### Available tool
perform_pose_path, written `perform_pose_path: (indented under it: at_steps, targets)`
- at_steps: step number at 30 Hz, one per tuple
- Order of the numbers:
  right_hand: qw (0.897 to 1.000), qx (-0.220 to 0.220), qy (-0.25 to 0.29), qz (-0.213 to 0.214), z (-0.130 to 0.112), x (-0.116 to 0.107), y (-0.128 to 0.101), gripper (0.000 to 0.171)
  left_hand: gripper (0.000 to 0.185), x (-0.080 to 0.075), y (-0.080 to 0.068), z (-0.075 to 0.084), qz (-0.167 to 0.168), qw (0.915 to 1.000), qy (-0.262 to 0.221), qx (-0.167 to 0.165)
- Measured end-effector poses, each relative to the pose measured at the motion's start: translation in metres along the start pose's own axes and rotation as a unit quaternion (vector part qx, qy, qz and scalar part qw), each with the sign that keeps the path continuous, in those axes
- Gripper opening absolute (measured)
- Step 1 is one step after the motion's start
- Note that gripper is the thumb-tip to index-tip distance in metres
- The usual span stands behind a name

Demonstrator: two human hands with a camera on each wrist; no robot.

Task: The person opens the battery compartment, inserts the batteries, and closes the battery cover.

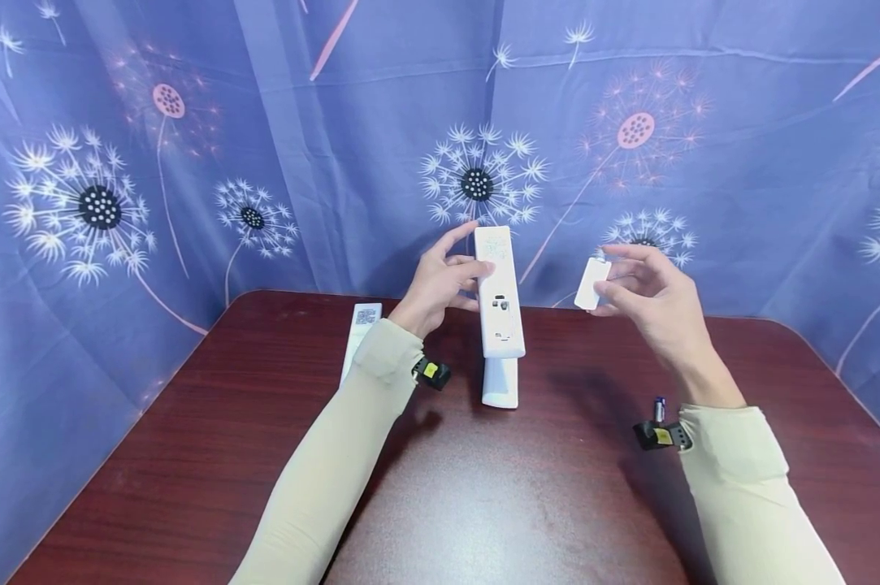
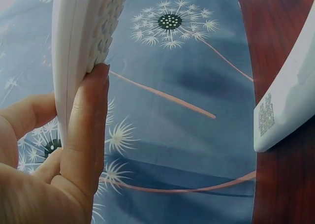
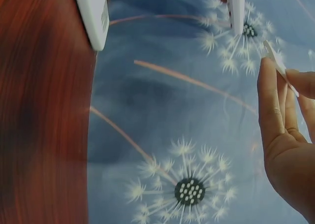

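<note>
A white remote control (image 1: pixel 489 280) is held up by my left hand (image 1: pixel 440 284), thumb on its back and fingers behind it. Its back faces the head camera, showing an uncovered battery compartment (image 1: pixel 504 315). In the left wrist view the buttons (image 2: pixel 106 29) show along the remote's other face. To the right, my right hand (image 1: pixel 652 296) pinches a small white battery cover (image 1: pixel 591 283) between thumb and fingers, apart from the remote. The right wrist view shows this cover (image 3: pixel 279 66) edge-on.
A second white remote (image 1: pixel 500 386) lies on the dark red table (image 1: pixel 440 479) below the held one. Another white remote (image 1: pixel 359 325) with a printed code lies left, partly behind my left sleeve. A small battery (image 1: pixel 659 409) is near my right wrist. A blue curtain (image 1: pixel 381 122) hangs behind.
</note>
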State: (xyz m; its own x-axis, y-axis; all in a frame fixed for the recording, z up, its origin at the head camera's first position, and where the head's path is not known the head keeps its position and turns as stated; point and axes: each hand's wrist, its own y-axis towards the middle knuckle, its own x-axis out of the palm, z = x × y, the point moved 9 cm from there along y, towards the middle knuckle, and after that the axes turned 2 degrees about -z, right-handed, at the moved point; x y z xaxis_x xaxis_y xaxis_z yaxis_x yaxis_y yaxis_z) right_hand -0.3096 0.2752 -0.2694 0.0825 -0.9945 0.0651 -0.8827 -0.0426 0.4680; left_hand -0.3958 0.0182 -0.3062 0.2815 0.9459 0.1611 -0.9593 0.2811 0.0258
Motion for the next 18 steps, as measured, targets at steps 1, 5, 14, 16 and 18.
perform_pose_path:
  at_steps: [1,5,14,16,18]
  targets:
    - [1.000,0.004,-0.003,0.002,0.001,-0.003,0.000,0.051,0.077,0.000,0.000,0.000,0.000,1.0000,0.001,-0.001]
    - [1.000,0.017,-0.008,0.008,0.004,-0.016,0.000,0.052,0.076,0.001,0.000,0.000,0.001,1.0000,0.005,-0.002]
    - [0.998,0.038,-0.023,0.036,0.019,-0.047,0.000,0.045,0.076,0.001,0.000,-0.001,0.002,1.0000,0.008,0.000]
    - [0.998,0.044,-0.022,0.039,0.024,-0.053,-0.001,0.045,0.076,0.001,0.000,-0.001,0.001,1.0000,0.009,0.000]
    - [0.998,0.050,-0.023,0.042,0.029,-0.059,-0.002,0.044,0.076,0.001,0.000,-0.002,0.000,1.0000,0.010,0.000]
